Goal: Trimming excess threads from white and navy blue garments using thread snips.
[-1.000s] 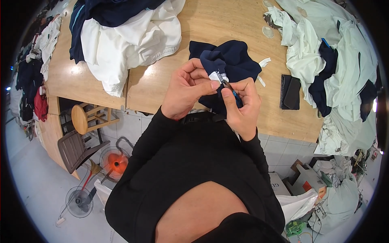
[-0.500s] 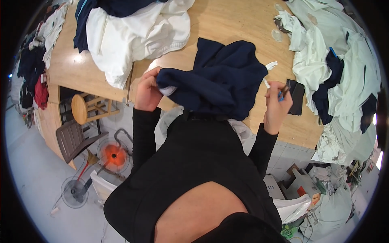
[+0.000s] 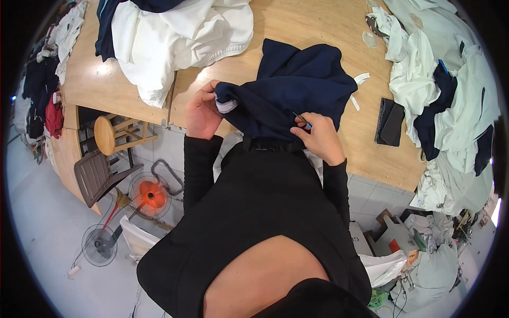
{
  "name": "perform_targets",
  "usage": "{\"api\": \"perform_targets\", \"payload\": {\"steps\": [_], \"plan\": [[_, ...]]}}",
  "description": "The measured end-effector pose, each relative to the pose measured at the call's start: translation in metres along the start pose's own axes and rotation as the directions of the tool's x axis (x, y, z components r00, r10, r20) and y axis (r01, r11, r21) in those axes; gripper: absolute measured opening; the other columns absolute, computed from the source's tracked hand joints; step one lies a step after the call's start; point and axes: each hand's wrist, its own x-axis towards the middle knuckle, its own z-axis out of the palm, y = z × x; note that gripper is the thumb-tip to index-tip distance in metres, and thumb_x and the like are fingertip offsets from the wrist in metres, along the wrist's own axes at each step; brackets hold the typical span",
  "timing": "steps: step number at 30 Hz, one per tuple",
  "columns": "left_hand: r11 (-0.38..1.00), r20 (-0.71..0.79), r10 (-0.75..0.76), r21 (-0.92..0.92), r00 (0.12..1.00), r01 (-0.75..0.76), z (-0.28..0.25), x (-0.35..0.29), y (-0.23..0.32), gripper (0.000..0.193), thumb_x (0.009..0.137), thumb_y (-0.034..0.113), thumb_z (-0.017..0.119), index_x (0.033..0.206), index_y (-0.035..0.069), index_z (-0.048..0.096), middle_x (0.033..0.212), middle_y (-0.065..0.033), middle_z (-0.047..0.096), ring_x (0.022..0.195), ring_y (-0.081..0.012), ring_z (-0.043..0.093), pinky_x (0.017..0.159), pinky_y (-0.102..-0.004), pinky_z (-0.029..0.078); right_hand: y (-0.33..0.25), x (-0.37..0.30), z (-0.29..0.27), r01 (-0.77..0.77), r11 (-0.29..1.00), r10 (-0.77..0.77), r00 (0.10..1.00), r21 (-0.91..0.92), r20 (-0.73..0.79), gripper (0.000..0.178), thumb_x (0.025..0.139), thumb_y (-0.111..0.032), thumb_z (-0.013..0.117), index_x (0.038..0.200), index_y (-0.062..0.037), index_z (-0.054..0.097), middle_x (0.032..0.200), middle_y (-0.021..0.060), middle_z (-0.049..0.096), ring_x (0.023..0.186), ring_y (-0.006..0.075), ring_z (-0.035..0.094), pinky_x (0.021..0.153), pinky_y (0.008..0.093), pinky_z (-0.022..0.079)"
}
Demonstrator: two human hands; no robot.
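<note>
A navy blue cloth garment point(image 3: 302, 79) lies bunched on the table in front of me, its near part hanging at my waist. My left hand point(image 3: 204, 112) is closed on the garment's left end, where a small white patch point(image 3: 227, 106) shows in the fold. Over the garment's near right part, my right hand point(image 3: 321, 137) is closed around small thread snips point(image 3: 301, 118) with a dark pointed tip and a bit of blue. The fingers hide most of that tool. Two narrow white strips point(image 3: 361, 79) lie just right of the garment.
White garments point(image 3: 185, 37) are heaped at the far left of the wooden table point(image 3: 318, 21). A dark wallet-like case point(image 3: 389, 122) lies to the right, beside a pile of pale and navy clothes point(image 3: 456, 106). A stool point(image 3: 104, 135), chair point(image 3: 93, 175) and fan point(image 3: 150, 196) stand lower left.
My right hand has moved left from beside the garment to over it, with the snips. A white strip that was at its fingertips now lies on the table. My left hand shifted slightly right.
</note>
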Motion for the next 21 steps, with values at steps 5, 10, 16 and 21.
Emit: {"api": "perform_targets", "payload": {"steps": [5, 10, 16, 21], "plan": [[0.973, 0.051, 0.064, -0.224, 0.997, -0.051, 0.001, 0.005, 0.006, 0.036, 0.1, 0.013, 0.052, 0.132, 0.0, 0.062, 0.127, -0.0149, 0.073, 0.122, -0.0295, 0.069, 0.112, -0.0465, 0.05, 0.021, -0.003, -0.009, -0.205, 0.977, 0.213, 0.954, -0.061, 0.211, 0.025, 0.085, -0.014, 0.086, 0.097, 0.0037, 0.074, 0.085, 0.0169, 0.073, 0.081, 0.0332, 0.071, 0.075, 0.0396, 0.055], [0.778, 0.135, 0.226, -0.622, 0.965, -0.095, -0.001, 0.02, 0.002, 0.045, 0.108, 0.017, 0.053, 0.148, -0.004, 0.052, 0.148, -0.0209, 0.061, 0.141, -0.0334, 0.056, 0.121, -0.052, 0.042, 0.033, -0.019, -0.03, -0.128, 0.083, 0.293, 0.951, 0.988, 0.098, 0.014, 0.104, -0.014, 0.073, 0.096, -0.0046, 0.067, 0.081, 0.0072, 0.069, 0.085, 0.0191, 0.07, 0.048, 0.0255, 0.039], [0.594, 0.034, 0.181, -0.8, 0.983, -0.082, -0.005, 0.031, -0.013, 0.039, 0.105, 0.014, 0.06, 0.138, -0.007, 0.057, 0.15, -0.0248, 0.057, 0.144, -0.0353, 0.052, 0.123, -0.0511, 0.042, 0.016, 0.008, -0.04, 0.096, -0.175, 0.273, 0.961, 0.98, -0.045, 0.02, 0.111, -0.02, 0.065, 0.095, -0.0087, 0.064, 0.076, 0.0061, 0.064, 0.093, 0.0216, 0.072, 0.044, 0.0229, 0.033], [0.628, -0.023, 0.117, -0.773, 0.993, -0.092, -0.011, 0.025, -0.015, 0.044, 0.104, 0.012, 0.06, 0.141, -0.01, 0.052, 0.151, -0.0263, 0.053, 0.145, -0.039, 0.05, 0.125, -0.0515, 0.04, -0.02, 0.004, -0.043, 0.138, -0.013, 0.37, 0.921, 0.99, -0.124, 0.017, 0.11, -0.021, 0.068, 0.099, -0.0082, 0.066, 0.083, 0.0067, 0.069, 0.094, 0.0189, 0.074, 0.046, 0.023, 0.03]]}}
